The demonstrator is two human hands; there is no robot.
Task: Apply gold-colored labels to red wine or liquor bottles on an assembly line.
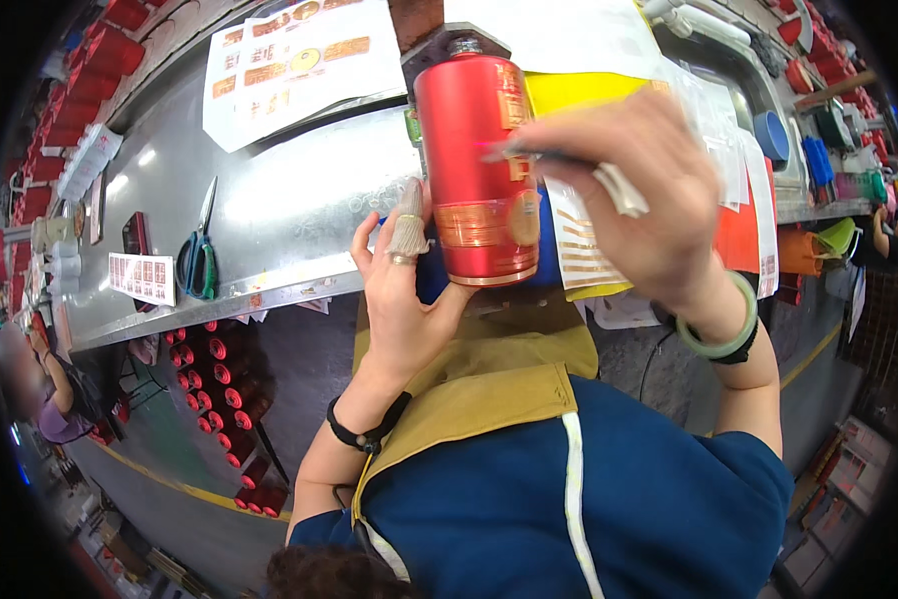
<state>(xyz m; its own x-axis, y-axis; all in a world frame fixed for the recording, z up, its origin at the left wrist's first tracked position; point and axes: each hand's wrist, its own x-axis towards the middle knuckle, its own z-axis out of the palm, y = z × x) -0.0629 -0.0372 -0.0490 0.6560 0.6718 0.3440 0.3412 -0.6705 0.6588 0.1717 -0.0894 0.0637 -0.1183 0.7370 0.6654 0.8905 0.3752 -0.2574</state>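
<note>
Nearest the camera, dark hair (339, 574) is showing at the bottom edge, your navy top (669, 479) is filling the lower middle of the frame, and an ochre apron (469, 399) is spreading above it. The glossy red bottle (459, 140) is lying at the upper centre of the frame, at the front of the metal desk (299, 220), its neck pointing to the top edge and its base facing you. Your left hand (409, 319) is grasping its lower left side, thumb pressing at the base, a pale finger cover (409, 225) reaching along the wall. Your right hand (669, 190) is blurring over the right side, its grip pinching a slim dark tool (566, 157); you cannot be sure what kind.

The bottle is looking stiff and smooth, so it is probably behaving as slippery and inclined to roll; its weight is not showing, and the shiny finish is likely scratching easily. You are holding it best low down, around the gold band (464, 226), with your palm cradling the plain side and your fingers avoiding the gold lettering. Green-handled scissors (201, 265) are lying in the left of the frame.
</note>
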